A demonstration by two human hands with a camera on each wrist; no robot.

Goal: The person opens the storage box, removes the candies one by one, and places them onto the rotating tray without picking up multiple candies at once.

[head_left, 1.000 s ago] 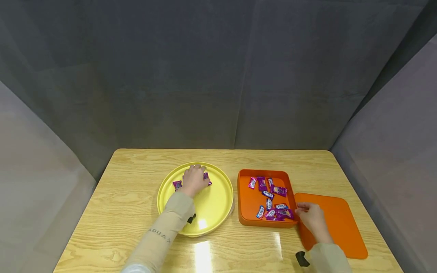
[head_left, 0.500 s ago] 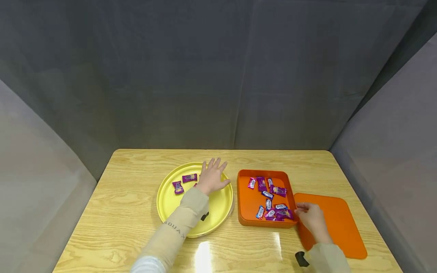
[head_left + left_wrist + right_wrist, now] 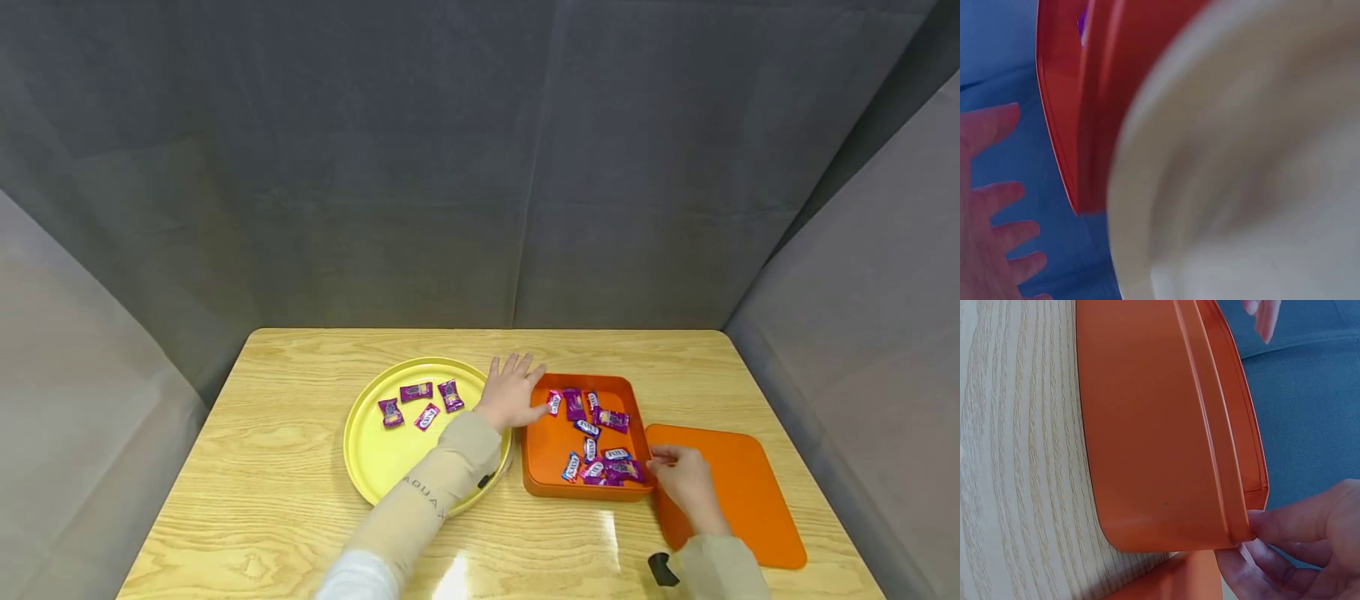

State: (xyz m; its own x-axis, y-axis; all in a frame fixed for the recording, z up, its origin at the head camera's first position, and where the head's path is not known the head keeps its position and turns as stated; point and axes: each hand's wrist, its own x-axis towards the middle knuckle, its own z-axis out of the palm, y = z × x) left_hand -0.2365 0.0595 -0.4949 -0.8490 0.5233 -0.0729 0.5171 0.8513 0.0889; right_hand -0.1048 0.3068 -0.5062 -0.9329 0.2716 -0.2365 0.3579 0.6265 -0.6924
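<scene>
the orange box [image 3: 551, 446] is set on the right half of the table [image 3: 277, 417], with its inside facing up. a loose scatter of wrapped candies [image 3: 574, 404] in purple, pink and blue is held in it; some are overlapped near the near right corner, so an exact count cannot be given. the box is steadied by the right hand [image 3: 686, 479]: in the right wrist view the rim is seen pinched at the near right corner between thumb and fingers.

the left hand [image 3: 510, 396] has just been carried rightward, from above the yellow plate [image 3: 386, 467] to the far left edge of the box. its fingers are spread wide apart and nothing is seen held; whether the rim is touched cannot be told. by that shift, 4 purple and pink sweets [image 3: 451, 396] are left uncovered on the far part of the plate, well apart from the box contents, which look unchanged. the work is thus judged to be shifted toward the box, where the hands are now gathered.

farther right, a flat orange panel [image 3: 757, 492] is laid just beside the box, partly covered by the right hand and its sleeve [image 3: 723, 567]. the far side is closed off by a dark curtain [image 3: 480, 167].
</scene>
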